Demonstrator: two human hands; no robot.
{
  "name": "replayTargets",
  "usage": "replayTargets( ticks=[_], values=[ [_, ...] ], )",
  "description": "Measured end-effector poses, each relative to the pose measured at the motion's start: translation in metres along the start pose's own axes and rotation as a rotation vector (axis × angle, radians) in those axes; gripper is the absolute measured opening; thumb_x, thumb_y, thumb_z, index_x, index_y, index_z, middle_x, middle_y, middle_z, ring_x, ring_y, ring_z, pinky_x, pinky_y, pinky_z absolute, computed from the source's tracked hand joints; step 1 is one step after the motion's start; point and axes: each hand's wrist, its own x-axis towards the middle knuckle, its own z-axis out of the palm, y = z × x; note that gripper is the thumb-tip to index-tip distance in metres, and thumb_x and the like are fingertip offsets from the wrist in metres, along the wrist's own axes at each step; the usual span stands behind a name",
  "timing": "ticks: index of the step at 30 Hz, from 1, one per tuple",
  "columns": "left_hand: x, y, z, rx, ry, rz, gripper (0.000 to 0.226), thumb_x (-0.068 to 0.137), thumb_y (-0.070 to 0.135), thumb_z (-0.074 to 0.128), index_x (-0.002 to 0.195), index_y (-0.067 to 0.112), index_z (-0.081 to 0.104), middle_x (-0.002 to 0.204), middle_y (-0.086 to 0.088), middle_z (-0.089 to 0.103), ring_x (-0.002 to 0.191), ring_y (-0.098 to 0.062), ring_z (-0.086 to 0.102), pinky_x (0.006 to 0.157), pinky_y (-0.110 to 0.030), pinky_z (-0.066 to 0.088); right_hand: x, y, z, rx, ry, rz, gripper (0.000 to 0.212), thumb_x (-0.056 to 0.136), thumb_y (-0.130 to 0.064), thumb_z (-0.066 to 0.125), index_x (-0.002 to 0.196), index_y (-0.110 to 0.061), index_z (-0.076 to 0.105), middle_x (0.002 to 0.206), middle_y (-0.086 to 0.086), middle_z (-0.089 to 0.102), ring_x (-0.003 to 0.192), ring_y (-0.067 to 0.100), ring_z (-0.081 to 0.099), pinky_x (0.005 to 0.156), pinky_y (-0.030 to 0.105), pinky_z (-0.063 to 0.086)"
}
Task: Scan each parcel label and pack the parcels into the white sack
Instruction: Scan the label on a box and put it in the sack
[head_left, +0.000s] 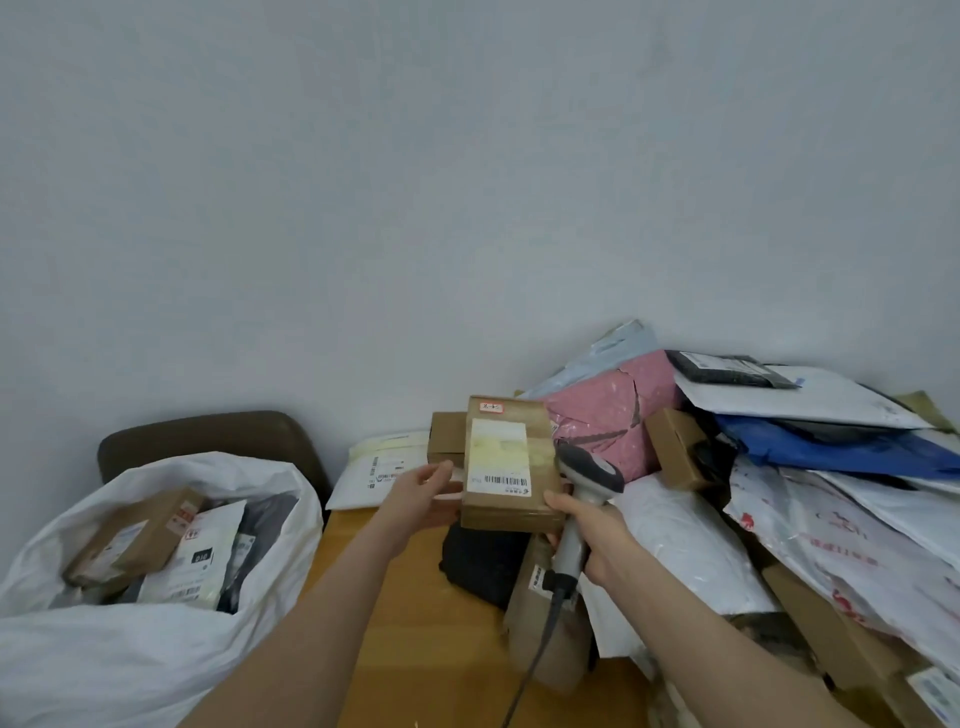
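Left hand (423, 493) grips the left edge of the cardboard parcel (511, 467) between thumb and fingers; right hand (597, 535) is curled round the handle of the scanner (589, 470), thumb touching the parcel's lower right corner; the parcel is held up at frame centre, its barcode label (501, 480) facing the camera, scanner head just beside its right edge; the white sack (156, 665) stands open at lower left with parcels inside; heaped parcels (779, 467) fill the right.

The left hand (422, 496) and right hand (597, 535) are bare, and both forearms (322, 597) show uncovered throughout.
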Motion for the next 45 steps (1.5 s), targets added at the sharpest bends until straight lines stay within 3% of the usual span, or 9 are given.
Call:
replayTargets(
  ticks=[4, 11, 16, 21, 24, 29, 34, 40, 45],
  values=[
    [0.008, 0.005, 0.000, -0.007, -0.101, -0.079, 0.038, 0.087, 0.041, 0.066, 0.114, 0.014, 0.064, 0.100, 0.001, 0.074, 0.092, -0.017, 0.071, 0.073, -0.031, 0.058, 0.003, 0.007, 0.002, -0.031, 0.026, -0.051, 0.038, 0.076, -0.001, 0.077, 0.111, 0.001, 0.062, 0.106, 0.019, 0.069, 0.096, 0.034, 0.066, 0.082, 0.043, 0.055],
    [0.018, 0.005, 0.004, -0.132, -0.142, -0.139, 0.031, 0.087, 0.017, 0.068, 0.116, 0.009, 0.061, 0.099, -0.007, 0.074, 0.089, -0.022, 0.072, 0.070, -0.033, 0.059, 0.010, 0.008, -0.004, -0.007, 0.020, -0.093, 0.020, 0.077, 0.006, 0.073, 0.094, -0.003, 0.068, 0.082, 0.013, 0.074, 0.073, 0.026, 0.069, 0.056, 0.031, 0.054],
    [0.021, 0.002, 0.003, -0.106, -0.224, -0.185, 0.033, 0.085, 0.011, 0.069, 0.117, 0.011, 0.060, 0.100, -0.005, 0.074, 0.092, -0.022, 0.071, 0.076, -0.039, 0.059, 0.014, 0.011, -0.007, -0.056, 0.079, -0.158, 0.016, 0.079, 0.009, 0.068, 0.088, -0.004, 0.065, 0.079, 0.013, 0.071, 0.074, 0.025, 0.068, 0.065, 0.036, 0.057],
    [0.023, -0.009, 0.009, -0.104, -0.026, -0.119, 0.042, 0.088, 0.007, 0.065, 0.128, 0.012, 0.053, 0.106, -0.005, 0.069, 0.094, -0.020, 0.068, 0.069, -0.033, 0.057, -0.002, 0.020, -0.003, -0.187, 0.160, -0.200, 0.016, 0.082, -0.007, 0.073, 0.092, -0.012, 0.061, 0.083, 0.008, 0.068, 0.074, 0.018, 0.065, 0.070, 0.035, 0.055],
    [0.025, -0.015, 0.011, -0.137, 0.052, -0.101, 0.043, 0.090, 0.007, 0.062, 0.131, 0.013, 0.051, 0.106, -0.004, 0.067, 0.092, -0.018, 0.066, 0.066, -0.030, 0.055, -0.024, 0.037, 0.001, -0.242, 0.055, -0.184, 0.008, 0.083, -0.004, 0.069, 0.089, -0.002, 0.065, 0.066, 0.010, 0.069, 0.050, 0.014, 0.059, 0.053, 0.027, 0.052],
    [0.028, -0.020, 0.006, -0.161, 0.076, -0.076, 0.046, 0.091, 0.005, 0.060, 0.135, 0.008, 0.048, 0.113, -0.007, 0.065, 0.097, -0.021, 0.065, 0.077, -0.036, 0.056, -0.050, 0.065, 0.008, -0.416, 0.038, -0.159, 0.017, 0.085, -0.015, 0.069, 0.078, 0.000, 0.065, 0.051, 0.008, 0.063, 0.040, 0.015, 0.053, 0.045, 0.023, 0.043],
    [0.031, -0.027, 0.004, -0.142, 0.119, -0.071, 0.044, 0.091, 0.006, 0.059, 0.135, 0.008, 0.049, 0.120, -0.009, 0.063, 0.105, -0.024, 0.063, 0.090, -0.042, 0.054, -0.064, 0.072, 0.012, -0.485, 0.058, -0.151, 0.026, 0.083, -0.023, 0.071, 0.086, 0.002, 0.066, 0.060, 0.014, 0.067, 0.045, 0.017, 0.057, 0.050, 0.025, 0.048],
    [0.029, -0.030, 0.003, -0.140, 0.143, -0.071, 0.043, 0.092, 0.005, 0.058, 0.134, 0.009, 0.050, 0.115, -0.007, 0.064, 0.102, -0.022, 0.063, 0.075, -0.029, 0.053, -0.071, 0.071, 0.013, -0.540, 0.044, -0.132, 0.019, 0.081, -0.017, 0.069, 0.078, 0.002, 0.066, 0.060, 0.013, 0.062, 0.045, 0.017, 0.054, 0.049, 0.023, 0.046],
    [0.028, -0.032, 0.003, -0.120, 0.159, -0.067, 0.045, 0.093, 0.005, 0.057, 0.136, 0.009, 0.048, 0.120, -0.008, 0.062, 0.102, -0.021, 0.060, 0.074, -0.027, 0.051, -0.075, 0.071, 0.013, -0.560, 0.044, -0.135, 0.017, 0.080, -0.016, 0.067, 0.076, 0.001, 0.066, 0.058, 0.010, 0.062, 0.043, 0.014, 0.053, 0.047, 0.021, 0.044]
  ],
)
